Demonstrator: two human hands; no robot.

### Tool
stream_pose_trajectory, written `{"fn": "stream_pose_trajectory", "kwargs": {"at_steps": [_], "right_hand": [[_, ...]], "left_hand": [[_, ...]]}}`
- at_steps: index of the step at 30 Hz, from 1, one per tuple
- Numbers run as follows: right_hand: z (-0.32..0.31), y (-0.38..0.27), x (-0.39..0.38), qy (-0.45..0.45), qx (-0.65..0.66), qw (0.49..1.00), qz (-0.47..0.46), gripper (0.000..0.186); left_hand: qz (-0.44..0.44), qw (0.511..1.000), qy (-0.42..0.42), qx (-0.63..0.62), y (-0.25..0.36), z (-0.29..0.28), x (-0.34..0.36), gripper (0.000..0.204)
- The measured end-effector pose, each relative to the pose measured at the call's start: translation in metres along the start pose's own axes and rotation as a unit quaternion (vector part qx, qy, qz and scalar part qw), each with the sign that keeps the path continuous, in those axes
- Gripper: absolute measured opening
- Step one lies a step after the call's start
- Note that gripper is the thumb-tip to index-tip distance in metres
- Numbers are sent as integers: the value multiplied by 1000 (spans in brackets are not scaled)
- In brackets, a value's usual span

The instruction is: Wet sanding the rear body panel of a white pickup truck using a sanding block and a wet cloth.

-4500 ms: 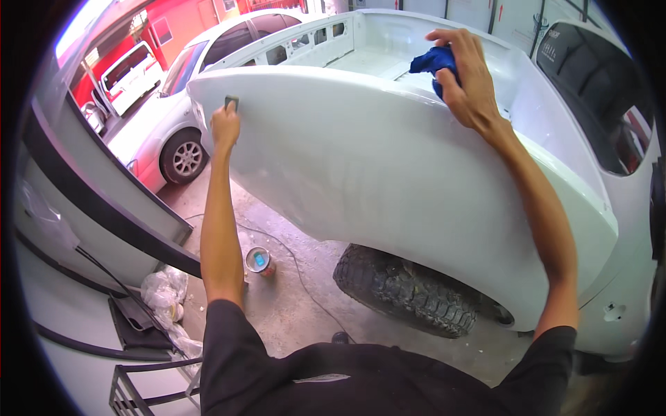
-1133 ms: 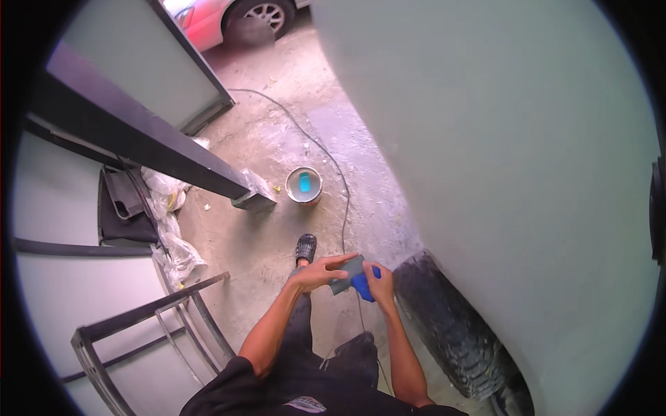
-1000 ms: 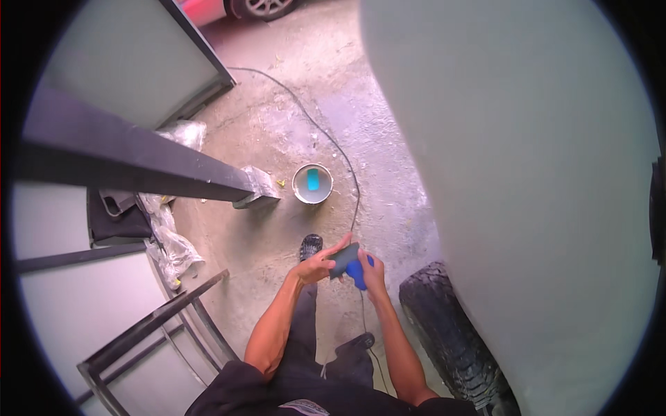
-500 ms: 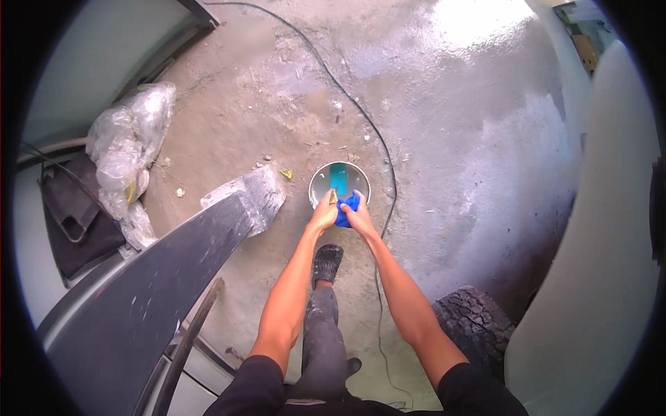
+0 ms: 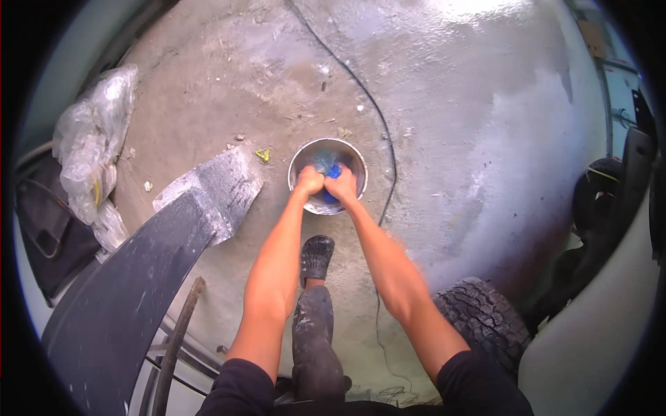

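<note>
Both my arms reach down into a round bucket (image 5: pixel 361 164) with a pale rim, standing on the floor ahead of my foot. My right hand (image 5: pixel 342 185) is closed round a crumpled blue cloth (image 5: pixel 334 170), which bulges out above and below the fingers. Beside it, my left hand (image 5: pixel 310 181) is curled into a fist at the bucket's left side; what is in it, if anything, is hidden. Bluish liquid (image 5: pixel 323 161) shows blurred inside the bucket, beyond the hands.
A dark cable (image 5: pixel 388 142) runs along the floor right of the bucket. At left are a long dark panel (image 5: pixel 139 284) with a dusty end and clear plastic sheeting (image 5: pixel 94 152). A knobbly tyre (image 5: pixel 482 319) stands at lower right. A yellow scrap (image 5: pixel 262 155) lies near the bucket.
My hands have gone lower into the bucket with the blue cloth. The tan piece seen at my left hand before is out of sight. The view has shifted.
</note>
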State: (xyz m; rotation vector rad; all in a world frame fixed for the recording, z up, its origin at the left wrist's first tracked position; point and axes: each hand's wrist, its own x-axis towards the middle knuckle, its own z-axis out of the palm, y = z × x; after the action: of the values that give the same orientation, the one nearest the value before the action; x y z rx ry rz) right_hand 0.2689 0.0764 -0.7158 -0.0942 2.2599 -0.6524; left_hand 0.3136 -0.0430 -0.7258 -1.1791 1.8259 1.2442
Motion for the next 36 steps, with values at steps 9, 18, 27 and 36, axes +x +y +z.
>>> {"fn": "stream_pose_trajectory", "kwargs": {"at_steps": [9,18,27,36], "right_hand": [[-113,-119,-270,166,231,940,-190,31],[-485,-136,-549,490,-48,752,-439,35],[-775,-33,-893,616,-430,549,-366,18],[-844,58,-1000,673,-392,554,-295,25]], "left_hand": [[51,688,-91,-718,-19,-6,-167,39],[553,411,-435,-579,303,34,-550,58],[813,531,225,-77,317,313,-1004,79],[769,508,336,-193,380,240,-991,66]]}}
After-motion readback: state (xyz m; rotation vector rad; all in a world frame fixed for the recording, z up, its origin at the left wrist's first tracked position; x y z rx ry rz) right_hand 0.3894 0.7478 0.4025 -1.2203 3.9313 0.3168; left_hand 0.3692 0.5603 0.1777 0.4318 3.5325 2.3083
